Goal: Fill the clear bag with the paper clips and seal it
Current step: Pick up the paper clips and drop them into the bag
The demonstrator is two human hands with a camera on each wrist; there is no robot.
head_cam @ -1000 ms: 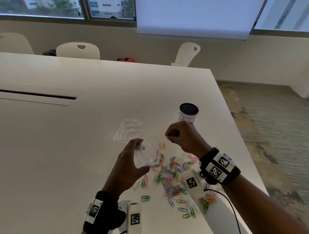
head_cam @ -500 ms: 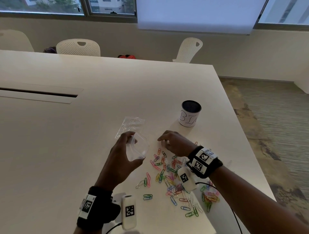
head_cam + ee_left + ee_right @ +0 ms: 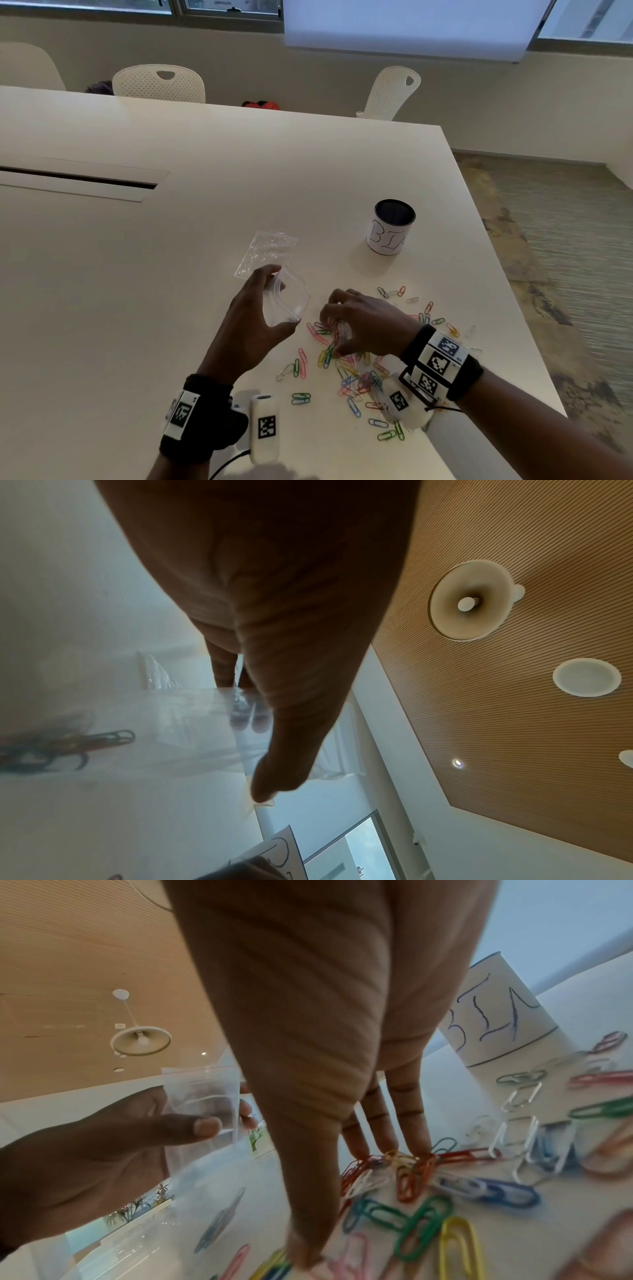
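My left hand (image 3: 279, 299) holds a small clear bag (image 3: 296, 301) upright just above the white table (image 3: 171, 274), thumb on the near side and fingers behind it. The bag (image 3: 202, 1096) hangs with its mouth up. A dark clip shows through its film (image 3: 219, 1221); I cannot tell if it is inside. To the right, my right hand (image 3: 334, 330) is spread over the pile of coloured paper clips (image 3: 349, 373). Its fingertips (image 3: 394, 1148) press on the clips, and the thumb touches down well apart from them.
A spare crumpled clear bag (image 3: 267, 250) lies just beyond my left hand. A dark cup with a white "BIN" label (image 3: 390, 228) stands at the back right. Loose clips (image 3: 400, 291) reach toward the table's right edge (image 3: 513, 308). Chairs stand at the far side.
My right hand was a raised fist beside the bag; it has dropped onto the clip pile and its fingers have spread. The left hand still holds the bag in about the same place.
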